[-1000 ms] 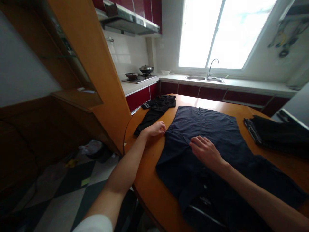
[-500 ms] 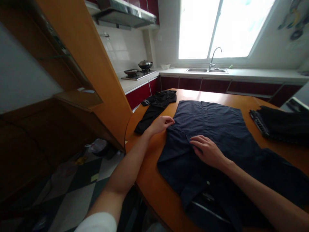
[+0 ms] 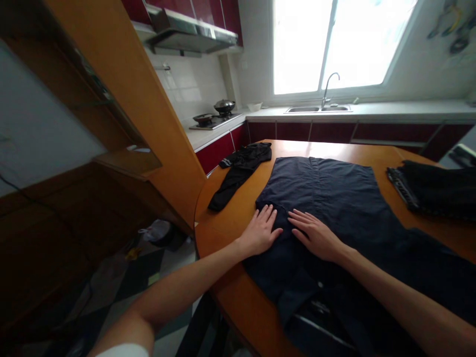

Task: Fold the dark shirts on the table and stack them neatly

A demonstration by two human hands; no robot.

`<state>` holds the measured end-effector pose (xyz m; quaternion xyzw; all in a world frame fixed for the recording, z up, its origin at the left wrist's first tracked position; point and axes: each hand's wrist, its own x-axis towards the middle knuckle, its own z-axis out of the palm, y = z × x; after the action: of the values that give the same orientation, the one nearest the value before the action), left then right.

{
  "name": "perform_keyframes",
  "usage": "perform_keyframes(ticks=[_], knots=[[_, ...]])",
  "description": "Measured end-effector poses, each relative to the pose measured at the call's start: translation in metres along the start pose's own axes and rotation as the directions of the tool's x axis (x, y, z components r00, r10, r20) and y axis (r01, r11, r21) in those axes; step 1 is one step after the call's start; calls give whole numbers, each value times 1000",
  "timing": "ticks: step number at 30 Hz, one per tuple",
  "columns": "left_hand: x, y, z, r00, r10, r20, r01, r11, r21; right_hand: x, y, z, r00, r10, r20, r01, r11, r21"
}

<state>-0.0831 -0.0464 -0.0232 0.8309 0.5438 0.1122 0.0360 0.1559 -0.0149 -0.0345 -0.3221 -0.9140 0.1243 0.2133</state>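
A dark navy shirt (image 3: 340, 193) lies spread on the wooden table, with its collar end toward me and a pale button showing there. My left hand (image 3: 260, 230) rests flat on the cloth at its left edge, fingers extended. Close beside it, my right hand (image 3: 316, 233) also lies on the fabric with its fingers stretched out. A narrow strip of cloth shows between the two hands. Neither hand grips anything. Part of the shirt is hidden under my right forearm.
Black clothing (image 3: 241, 171) lies at the table's far left, and a folded black cloth (image 3: 439, 191) at the right. The rounded wooden table (image 3: 219, 238) stands beside a wooden cabinet panel (image 3: 163, 124). Beyond are a stove with pans (image 3: 224, 106) and a sink (image 3: 303, 109).
My left hand has come nearer and flattened from a pinch at the shirt's left edge onto the cloth. My right hand has stayed nearly in place, its fingers now flatter.
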Motion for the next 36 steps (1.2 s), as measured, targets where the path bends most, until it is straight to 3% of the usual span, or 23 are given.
perform_keyframes(ticks=[3, 6, 11, 19, 22, 25, 27, 29, 33, 36], knots=[[-7, -2, 4, 997, 45, 61, -44, 999, -27, 0, 2, 3, 1000, 17, -11, -17, 1000, 6], [-2, -9, 0, 997, 54, 48, -53, 998, -29, 0, 2, 3, 1000, 25, -13, -25, 1000, 3], [11, -25, -3, 993, -98, 69, 102, 994, -50, 0, 1, 3, 1000, 20, -3, -20, 1000, -9], [29, -62, -2, 973, -233, 6, 231, 962, -147, 1, 0, 1, 1000, 15, -5, -15, 1000, 2], [28, -65, -10, 952, -289, -100, 269, 947, -175, 1, -1, 1, 1000, 15, -6, -15, 1000, -5], [14, -50, -18, 971, -156, -183, 130, 980, -149, 1, -1, 2, 1000, 18, -18, -18, 1000, -3], [-1, -36, -21, 997, 20, -79, -28, 994, -106, 0, 0, 4, 1000, 15, -24, -15, 1000, -7], [-18, -26, -22, 988, 135, 73, -128, 988, -91, 0, 1, 5, 999, 14, -31, -14, 1000, -10], [-36, -26, -28, 965, 163, 203, -146, 985, -94, 0, 0, 4, 999, 29, -46, -29, 1000, -10], [-26, -35, -43, 945, 196, 261, -159, 975, -156, 1, -2, 3, 997, 49, -62, -50, 999, -17]])
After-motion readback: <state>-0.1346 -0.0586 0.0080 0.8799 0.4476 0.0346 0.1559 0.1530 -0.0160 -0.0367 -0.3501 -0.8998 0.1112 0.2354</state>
